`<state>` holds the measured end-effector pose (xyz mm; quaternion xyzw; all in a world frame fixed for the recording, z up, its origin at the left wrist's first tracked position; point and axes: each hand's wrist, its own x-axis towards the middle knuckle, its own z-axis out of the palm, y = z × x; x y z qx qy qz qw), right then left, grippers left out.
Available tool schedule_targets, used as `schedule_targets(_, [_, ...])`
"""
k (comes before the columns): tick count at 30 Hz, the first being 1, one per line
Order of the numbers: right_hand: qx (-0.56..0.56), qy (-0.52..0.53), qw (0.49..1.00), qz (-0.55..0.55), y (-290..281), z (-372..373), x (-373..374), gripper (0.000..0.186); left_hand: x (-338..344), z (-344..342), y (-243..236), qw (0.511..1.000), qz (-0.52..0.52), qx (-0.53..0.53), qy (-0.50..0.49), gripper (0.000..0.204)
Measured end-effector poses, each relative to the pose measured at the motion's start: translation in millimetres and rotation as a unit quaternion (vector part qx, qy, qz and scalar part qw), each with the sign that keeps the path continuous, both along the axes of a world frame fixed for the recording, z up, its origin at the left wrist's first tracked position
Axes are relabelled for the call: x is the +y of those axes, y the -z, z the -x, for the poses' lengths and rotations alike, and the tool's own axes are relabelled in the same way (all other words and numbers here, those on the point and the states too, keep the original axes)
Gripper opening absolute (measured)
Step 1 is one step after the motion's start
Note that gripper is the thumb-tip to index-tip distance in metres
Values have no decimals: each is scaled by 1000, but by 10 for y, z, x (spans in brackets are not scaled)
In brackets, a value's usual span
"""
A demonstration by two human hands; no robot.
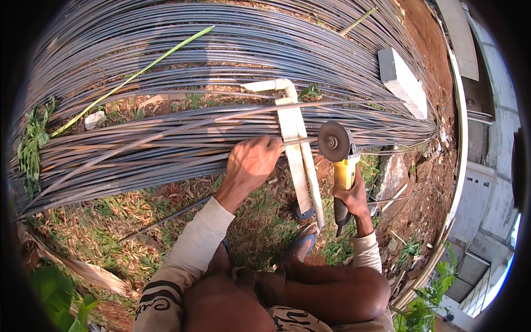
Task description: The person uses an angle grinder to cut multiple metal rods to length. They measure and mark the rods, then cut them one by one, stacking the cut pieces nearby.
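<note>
My right hand [354, 195] is closed round the body of a yellow and black angle grinder [344, 172]. Its round brown cutting disc [333, 145] faces up, near the tip of a steel bar [301, 141]. Whether disc and bar touch I cannot tell. My left hand [251, 166] grips that bar, fingers wrapped round it, just left of a pale wooden board [290, 123]. The bar lies across this board and a cream plastic pipe [313, 191] with an elbow at its far end. Beneath them runs a thick bundle of rebar [138, 146].
More long rebar [155, 50] fills the far side, with a grey concrete block [406, 88] on its right end. A green stalk [133, 80] lies over the bars. My sandalled foot [298, 246] is close below the board. Rubble and a curved pale edge [462, 138] border the right.
</note>
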<state>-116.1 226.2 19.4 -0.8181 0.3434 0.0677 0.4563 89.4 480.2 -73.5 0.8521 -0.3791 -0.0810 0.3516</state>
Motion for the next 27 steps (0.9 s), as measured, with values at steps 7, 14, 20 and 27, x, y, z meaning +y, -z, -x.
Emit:
schedule_targets(7, [16,19,1000,-1,-83,17,127,68,-18,11,54,999,32,-19,6,23])
schedule_targets(14, [-2,22,999,-37,-62,-10,180,67,-25,25,61,1000,6,2,4,26])
schedule_targets(20, [-1,34,999,-40,-82,60,166,69,-14,16,28,999,7,31,5,27])
schedule_targets(27, [-11,13,1000,5,25,142,104,74,10,-14,-71,1000,17,4,5,24])
